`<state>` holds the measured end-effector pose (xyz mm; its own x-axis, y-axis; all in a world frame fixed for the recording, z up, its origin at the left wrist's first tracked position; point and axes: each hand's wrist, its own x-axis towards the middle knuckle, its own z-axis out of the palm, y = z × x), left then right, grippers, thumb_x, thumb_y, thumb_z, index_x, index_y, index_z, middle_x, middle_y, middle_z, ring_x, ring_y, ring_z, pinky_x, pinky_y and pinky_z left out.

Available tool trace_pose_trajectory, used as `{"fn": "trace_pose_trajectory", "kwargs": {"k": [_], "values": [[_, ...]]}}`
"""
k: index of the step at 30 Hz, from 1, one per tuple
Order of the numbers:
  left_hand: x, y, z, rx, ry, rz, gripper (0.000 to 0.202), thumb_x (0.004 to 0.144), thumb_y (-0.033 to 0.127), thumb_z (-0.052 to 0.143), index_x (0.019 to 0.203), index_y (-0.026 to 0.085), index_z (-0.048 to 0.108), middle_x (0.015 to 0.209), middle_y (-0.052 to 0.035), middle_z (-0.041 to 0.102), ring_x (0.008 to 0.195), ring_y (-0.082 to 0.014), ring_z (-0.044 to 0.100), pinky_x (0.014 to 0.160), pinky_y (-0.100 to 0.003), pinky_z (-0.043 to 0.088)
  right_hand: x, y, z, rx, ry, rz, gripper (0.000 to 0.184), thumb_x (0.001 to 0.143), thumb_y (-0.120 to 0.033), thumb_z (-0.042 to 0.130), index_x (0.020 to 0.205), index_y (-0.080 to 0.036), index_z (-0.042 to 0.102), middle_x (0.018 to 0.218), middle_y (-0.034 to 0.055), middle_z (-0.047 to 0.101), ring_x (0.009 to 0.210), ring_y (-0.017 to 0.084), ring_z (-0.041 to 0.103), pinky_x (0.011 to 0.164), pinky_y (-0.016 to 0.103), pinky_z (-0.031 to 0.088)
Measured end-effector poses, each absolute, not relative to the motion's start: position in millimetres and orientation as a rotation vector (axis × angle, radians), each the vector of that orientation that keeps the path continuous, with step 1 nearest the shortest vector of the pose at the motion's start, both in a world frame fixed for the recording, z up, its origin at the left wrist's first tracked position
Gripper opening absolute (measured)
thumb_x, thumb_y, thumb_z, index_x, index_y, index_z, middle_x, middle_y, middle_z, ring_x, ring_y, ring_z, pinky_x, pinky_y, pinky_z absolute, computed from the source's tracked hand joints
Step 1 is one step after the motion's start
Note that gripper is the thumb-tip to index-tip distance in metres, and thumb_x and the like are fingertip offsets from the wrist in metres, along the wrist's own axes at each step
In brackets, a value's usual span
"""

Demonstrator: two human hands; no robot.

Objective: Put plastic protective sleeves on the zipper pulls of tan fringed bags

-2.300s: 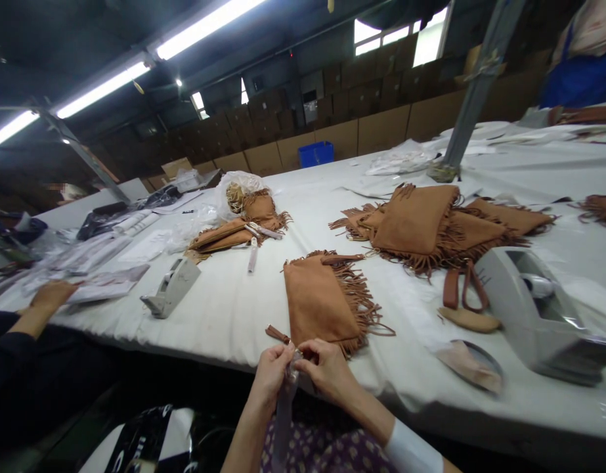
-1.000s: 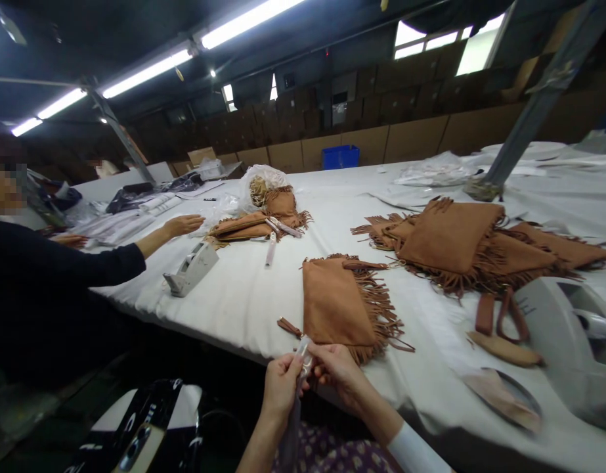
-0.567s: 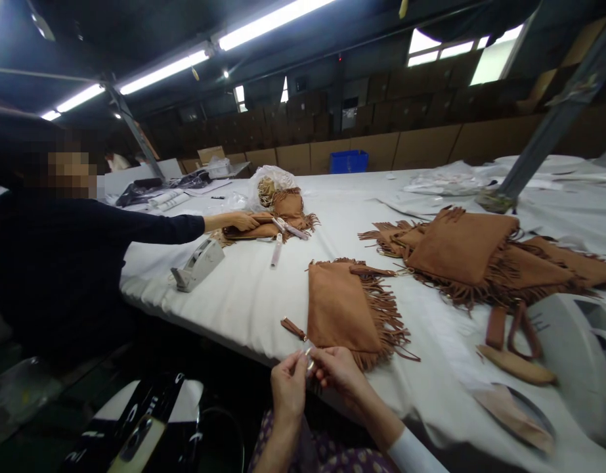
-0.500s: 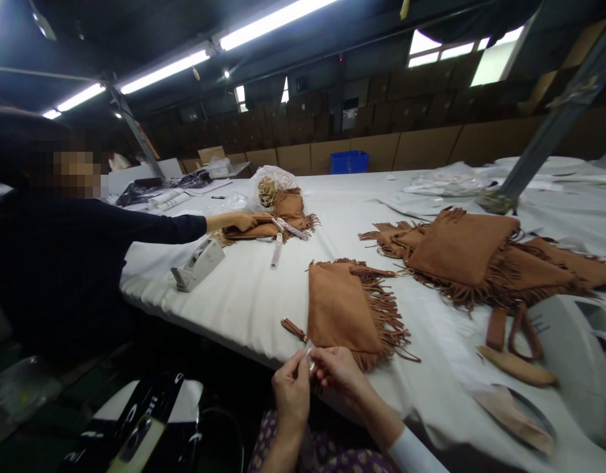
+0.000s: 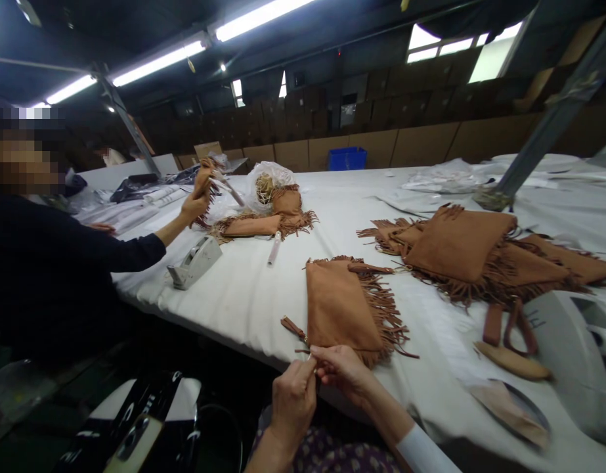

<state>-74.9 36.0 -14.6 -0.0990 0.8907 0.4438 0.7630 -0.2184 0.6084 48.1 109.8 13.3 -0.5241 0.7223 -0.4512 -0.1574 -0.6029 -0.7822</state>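
Observation:
My left hand [image 5: 293, 397] and my right hand [image 5: 343, 371] meet at the table's near edge, fingers pinched together on a small part I cannot make out. Just beyond them lies a tan suede fringed bag [image 5: 341, 307] on the white table cover [image 5: 243, 295], with its short brown strap end [image 5: 293, 327] poking out to the left. The fingertips of both hands touch each other right at the bag's near corner.
A heap of fringed bags [image 5: 470, 253] lies at right, with brown straps [image 5: 509, 328] and a grey tape dispenser [image 5: 578, 355]. A second dispenser [image 5: 194, 261] stands at left. A person in a dark sleeve [image 5: 110, 253] lifts a bag [image 5: 204, 184] near another pile [image 5: 268, 220].
My hands have come up to the bag's near corner and pinched closer together. The person at left reached to the far pile and has lifted a bag from it.

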Motion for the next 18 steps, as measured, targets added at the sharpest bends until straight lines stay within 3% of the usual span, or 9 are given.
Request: {"fn": "trace_pose_trajectory", "kwargs": {"k": [6,10,14,16,18], "values": [[-90.4,-5.3,-33.5,1.755,1.752,1.125,0.037,0.095,0.027,0.036,0.127,0.021,0.053,0.111,-0.0095,0.070,0.099,-0.0185,0.067,0.083,-0.026,0.054,47.6,111.1,2.6,-1.203,-1.122,1.984,0.030,0.071,-0.038,0.070,0.057,-0.011,0.066,0.046,0.0005,0.060,0.037,0.005,0.046,0.038,0.016,0.034],[-122.0,-37.5,-47.1,1.618,1.866,0.989,0.035,0.088,0.038,0.049,0.115,0.022,0.064,0.106,-0.0092,0.073,0.096,-0.0221,0.068,0.082,-0.028,0.054,48.3,112.5,-1.8,-1.278,-1.202,1.864,0.034,0.071,-0.042,0.068,0.055,-0.012,0.066,0.045,0.0020,0.062,0.035,0.007,0.048,0.038,0.018,0.034],[-125.0,-11.6,-17.6,1.307,1.878,1.137,0.043,0.088,0.048,0.045,0.110,0.018,0.066,0.105,-0.0111,0.072,0.097,-0.0232,0.066,0.087,-0.032,0.051,47.4,112.5,-4.2,-1.252,-1.264,1.810,0.038,0.069,-0.047,0.068,0.056,-0.012,0.066,0.041,0.0003,0.058,0.032,0.006,0.044,0.036,0.018,0.031],[-109.6,16.4,-1.0,1.201,1.691,1.173,0.044,0.087,0.052,0.046,0.101,0.016,0.067,0.094,-0.0100,0.073,0.087,-0.0210,0.067,0.079,-0.030,0.051,47.4,112.6,-6.2,-1.227,-1.279,1.821,0.041,0.067,-0.051,0.069,0.056,-0.012,0.066,0.040,0.0003,0.058,0.032,0.006,0.043,0.036,0.017,0.030],[-90.0,41.0,6.4,1.064,1.476,1.145,0.047,0.081,0.057,0.052,0.084,0.013,0.067,0.074,-0.0075,0.071,0.063,-0.0163,0.064,0.060,-0.025,0.049,48.1,112.6,-9.1,-1.194,-1.277,1.849,0.044,0.065,-0.055,0.069,0.056,-0.012,0.065,0.040,0.0010,0.058,0.031,0.006,0.043,0.035,0.018,0.029]]}}
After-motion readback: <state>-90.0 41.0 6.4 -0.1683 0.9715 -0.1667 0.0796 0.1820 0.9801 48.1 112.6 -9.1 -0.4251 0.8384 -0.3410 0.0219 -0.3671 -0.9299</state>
